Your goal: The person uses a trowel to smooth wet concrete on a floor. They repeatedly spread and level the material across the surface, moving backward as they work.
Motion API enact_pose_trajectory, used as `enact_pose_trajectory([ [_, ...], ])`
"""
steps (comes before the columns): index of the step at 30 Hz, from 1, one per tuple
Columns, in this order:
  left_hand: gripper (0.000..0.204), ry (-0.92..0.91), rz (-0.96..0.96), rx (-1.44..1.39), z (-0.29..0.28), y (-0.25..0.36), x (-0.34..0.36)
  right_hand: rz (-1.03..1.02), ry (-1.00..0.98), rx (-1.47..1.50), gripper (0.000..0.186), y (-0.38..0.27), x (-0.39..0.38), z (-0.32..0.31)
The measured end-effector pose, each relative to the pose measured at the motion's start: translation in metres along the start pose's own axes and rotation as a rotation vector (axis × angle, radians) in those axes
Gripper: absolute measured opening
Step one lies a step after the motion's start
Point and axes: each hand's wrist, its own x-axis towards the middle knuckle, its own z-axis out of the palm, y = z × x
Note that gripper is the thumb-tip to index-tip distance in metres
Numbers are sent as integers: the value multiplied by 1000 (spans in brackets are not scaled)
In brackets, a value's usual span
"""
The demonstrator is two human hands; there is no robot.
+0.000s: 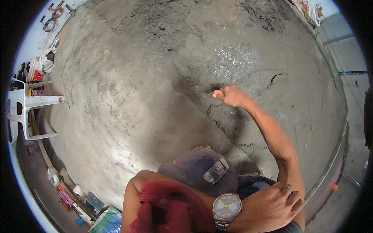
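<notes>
Wet grey cement (97, 81) spreads over nearly the whole view, smooth on the left, rougher toward the top. One white plastic chair (40, 101) sits at the left edge, probably kept aside to leave the surface free; whether it stands or lies I cannot tell. One patched dark trouser knee (198, 167) is folded close, which likely brings the body low enough to reach.

Two hands show. The left hand (278, 204) lies across the right arm, fingers half curled—perhaps just parked there for balance—with nothing visible in it, its palm hidden. The right hand (234, 96) stretches forward, fingers closed round one orange-handled tool (219, 92) right at the cement, right of the middle; the tool's working end is too hidden to name.

Smaller still: two coils (45, 26) at the upper left, one wristwatch (227, 207) and one ring (288, 189)—both on the left.
</notes>
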Motion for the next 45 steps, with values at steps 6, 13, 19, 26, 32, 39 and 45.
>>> enact_pose_trajectory([
  [6, 17, 66, 43, 123, -14, -3, -1, 99, -32, -238, 63, 33, 13, -21],
  [13, 15, 245, -43, 22, 1, -7, 0, 128, -53, -95, 64, -4, 14, 0],
  [19, 16, 175, -45, 5, -5, 2, -5, 196, -59, 0, 65, 14, 19, -11],
  [26, 17, 197, 9, 45, 8, -7, -1, 193, -74, 63, 64, 12, 11, 18],
  [32, 18, 57, -50, -16, -16, -6, -5, 173, 68, -41, 65, 78, -7, 0],
  [39, 15, 95, -50, -17, -2, -10, 3, 97, 16, -86, 62, 51, -5, 5],
  [45, 16, 62, -19, -13, -1, -12, -1, 195, 90, -7, 62, 82, 34, 31],
])
